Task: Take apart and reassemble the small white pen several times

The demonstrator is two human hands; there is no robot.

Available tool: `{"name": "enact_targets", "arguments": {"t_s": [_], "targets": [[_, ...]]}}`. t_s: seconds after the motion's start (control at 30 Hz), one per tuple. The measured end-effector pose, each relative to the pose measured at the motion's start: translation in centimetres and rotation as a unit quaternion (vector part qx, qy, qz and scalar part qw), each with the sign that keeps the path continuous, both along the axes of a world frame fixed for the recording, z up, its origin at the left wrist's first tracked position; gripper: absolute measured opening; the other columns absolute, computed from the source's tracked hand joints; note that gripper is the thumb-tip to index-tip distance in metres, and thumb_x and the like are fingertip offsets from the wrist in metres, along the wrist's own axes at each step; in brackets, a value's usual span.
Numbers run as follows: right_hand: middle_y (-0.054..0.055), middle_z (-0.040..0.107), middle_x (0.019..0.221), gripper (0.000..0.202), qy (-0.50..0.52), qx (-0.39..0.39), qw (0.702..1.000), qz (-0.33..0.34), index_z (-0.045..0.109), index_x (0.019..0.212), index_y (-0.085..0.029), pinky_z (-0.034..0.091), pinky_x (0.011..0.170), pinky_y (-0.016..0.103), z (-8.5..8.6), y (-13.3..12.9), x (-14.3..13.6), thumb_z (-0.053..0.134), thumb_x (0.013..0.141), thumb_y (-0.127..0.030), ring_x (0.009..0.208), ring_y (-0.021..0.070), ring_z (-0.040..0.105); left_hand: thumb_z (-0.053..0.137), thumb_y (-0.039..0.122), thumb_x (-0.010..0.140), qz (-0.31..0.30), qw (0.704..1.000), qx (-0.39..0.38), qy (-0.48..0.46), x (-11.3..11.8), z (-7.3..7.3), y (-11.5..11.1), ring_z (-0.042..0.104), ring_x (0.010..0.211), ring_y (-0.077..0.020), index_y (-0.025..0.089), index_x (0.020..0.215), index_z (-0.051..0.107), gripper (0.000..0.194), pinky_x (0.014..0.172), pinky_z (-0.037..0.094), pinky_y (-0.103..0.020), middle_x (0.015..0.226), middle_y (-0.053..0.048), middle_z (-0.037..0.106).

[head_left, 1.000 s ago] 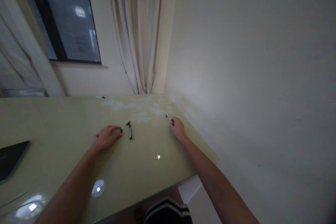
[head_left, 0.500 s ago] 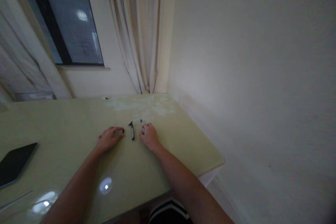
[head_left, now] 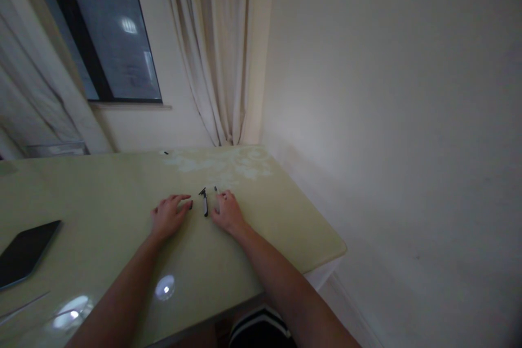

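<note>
My left hand (head_left: 168, 217) rests on the table with thumb and index finger apart. A small black piece (head_left: 191, 205) is at the thumb tip, and the index finger is clear of it. Between my hands lies a slim black-and-grey thing (head_left: 205, 204) with a short crosspiece at its far end, shaped like a razor; its exact kind is unclear. My right hand (head_left: 229, 213) is just right of it, fingers curled around a slim pale piece with a dark tip (head_left: 216, 189). My fingers hide most of that piece.
The pale green table (head_left: 285, 217) has a glossy top. A dark flat tablet-like object (head_left: 26, 253) lies at the left, with a thin rod (head_left: 24, 307) nearer me. A tiny black bit (head_left: 166, 153) sits by the far edge. Curtains (head_left: 212, 54) and a wall (head_left: 387, 119) stand beyond.
My left index finger has lifted off the small black piece, which stays beside the thumb. My right hand has shifted slightly left, along with the dark-tipped piece.
</note>
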State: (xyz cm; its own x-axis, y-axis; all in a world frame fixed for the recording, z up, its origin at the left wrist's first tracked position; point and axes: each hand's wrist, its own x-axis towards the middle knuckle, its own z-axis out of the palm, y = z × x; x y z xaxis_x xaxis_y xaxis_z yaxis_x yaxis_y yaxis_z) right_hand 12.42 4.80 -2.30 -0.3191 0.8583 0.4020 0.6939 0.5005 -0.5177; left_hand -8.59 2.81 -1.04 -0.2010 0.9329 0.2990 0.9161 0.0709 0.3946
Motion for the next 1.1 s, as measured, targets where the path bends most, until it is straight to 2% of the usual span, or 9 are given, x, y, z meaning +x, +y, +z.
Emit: {"name": "enact_targets", "arguments": {"t_s": [0.1, 0.23, 0.37, 0.5, 0.63, 0.77, 0.9, 1.0, 1.1], "targets": [[0.014, 0.061, 0.121, 0.028, 0.066, -0.003, 0.995, -0.068, 0.063, 0.115, -0.017, 0.047, 0.099, 0.033, 0.4, 0.5, 0.1, 0.063, 0.088, -0.025, 0.109, 0.0236, 0.059, 0.041, 0.048, 0.097, -0.003, 0.998, 0.05, -0.023, 0.7, 0.5, -0.2, 0.067, 0.097, -0.0279, 0.02, 0.092, 0.074, 0.043, 0.084, 0.048, -0.037, 0.102, -0.012, 0.075], [0.005, 0.062, 0.093, 0.01, 0.108, -0.037, 0.98, -0.16, 0.06, 0.094, -0.019, 0.044, 0.078, 0.026, 1.0, 1.9, 1.9, 0.06, 0.089, -0.027, 0.084, 0.0184, 0.057, 0.031, 0.047, 0.099, -0.018, 0.996, 0.081, -0.037, 1.5, 1.1, -0.8, 0.052, 0.06, -0.0167, 0.021, 0.068, 0.057, 0.048, 0.061, 0.037, -0.029, 0.062, -0.002, 0.057], [-0.004, 0.047, 0.063, 0.022, 0.043, -0.008, 0.993, -0.111, 0.052, 0.071, -0.022, 0.028, 0.06, 0.025, 1.3, 2.6, 6.1, 0.06, 0.088, -0.031, 0.06, 0.0141, 0.04, 0.031, 0.051, 0.098, -0.052, 0.994, 0.099, -0.003, 2.4, 1.3, -1.5, 0.039, 0.05, -0.0127, 0.022, 0.055, 0.04, 0.053, 0.058, 0.03, -0.029, 0.051, 0.001, 0.042], [-0.005, 0.031, 0.054, 0.041, 0.044, 0.009, 0.992, -0.115, 0.034, 0.056, -0.022, 0.02, 0.057, 0.028, 1.2, 2.4, 9.6, 0.051, 0.092, -0.031, 0.054, 0.0125, 0.03, 0.031, 0.051, 0.1, -0.152, 0.984, 0.077, 0.054, 4.9, 1.0, -2.4, 0.037, 0.047, -0.0121, 0.021, 0.051, 0.041, 0.058, 0.058, 0.029, -0.029, 0.049, -0.001, 0.045], [-0.004, 0.029, 0.054, 0.047, 0.055, 0.011, 0.99, -0.13, 0.029, 0.054, -0.022, 0.018, 0.056, 0.029, 1.2, 2.2, 9.6, 0.041, 0.097, -0.036, 0.053, 0.0122, 0.028, 0.031, 0.047, 0.102, -0.268, 0.958, 0.018, 0.095, 8.9, 0.2, -3.5, 0.049, 0.05, -0.0142, 0.021, 0.055, 0.053, 0.058, 0.059, 0.034, -0.029, 0.055, -0.005, 0.058], [-0.003, 0.03, 0.051, 0.051, 0.045, 0.015, 0.994, -0.103, 0.031, 0.052, -0.021, 0.016, 0.055, 0.03, 1.1, 1.7, 8.6, 0.048, 0.096, -0.041, 0.051, 0.0118, 0.028, 0.037, 0.049, 0.101, -0.299, 0.948, -0.009, 0.108, 10.9, -0.5, -4.1, 0.058, 0.055, -0.0163, 0.022, 0.059, 0.06, 0.055, 0.061, 0.039, -0.03, 0.061, -0.008, 0.067], [-0.003, 0.034, 0.052, 0.052, 0.045, 0.027, 0.995, -0.089, 0.034, 0.054, -0.021, 0.017, 0.056, 0.03, 0.9, 1.4, 8.5, 0.045, 0.098, -0.045, 0.053, 0.0122, 0.03, 0.031, 0.049, 0.105, -0.246, 0.963, -0.014, 0.113, 10.4, -0.3, -3.7, 0.068, 0.065, -0.0211, 0.022, 0.071, 0.065, 0.056, 0.064, 0.042, -0.032, 0.071, -0.01, 0.072], [-0.003, 0.034, 0.053, 0.051, 0.064, 0.028, 0.993, -0.096, 0.033, 0.054, -0.021, 0.018, 0.056, 0.029, 0.8, 1.8, 8.9, 0.045, 0.098, -0.044, 0.052, 0.0117, 0.03, 0.039, 0.056, 0.103, -0.172, 0.978, -0.038, 0.108, 10.0, 0.1, -3.4, 0.074, 0.079, -0.0287, 0.021, 0.105, 0.069, 0.046, 0.067, 0.045, -0.034, 0.085, -0.012, 0.077], [-0.004, 0.032, 0.052, 0.05, 0.074, 0.027, 0.992, -0.1, 0.033, 0.054, -0.021, 0.018, 0.055, 0.029, 0.6, 2.2, 9.1, 0.046, 0.096, -0.044, 0.051, 0.0113, 0.03, 0.05, 0.057, 0.1, -0.15, 0.982, -0.056, 0.1, 10.1, 0.4, -3.5, 0.074, 0.099, -0.0309, 0.025, 0.136, 0.058, 0.049, 0.075, 0.049, -0.035, 0.116, -0.011, 0.077]]}}
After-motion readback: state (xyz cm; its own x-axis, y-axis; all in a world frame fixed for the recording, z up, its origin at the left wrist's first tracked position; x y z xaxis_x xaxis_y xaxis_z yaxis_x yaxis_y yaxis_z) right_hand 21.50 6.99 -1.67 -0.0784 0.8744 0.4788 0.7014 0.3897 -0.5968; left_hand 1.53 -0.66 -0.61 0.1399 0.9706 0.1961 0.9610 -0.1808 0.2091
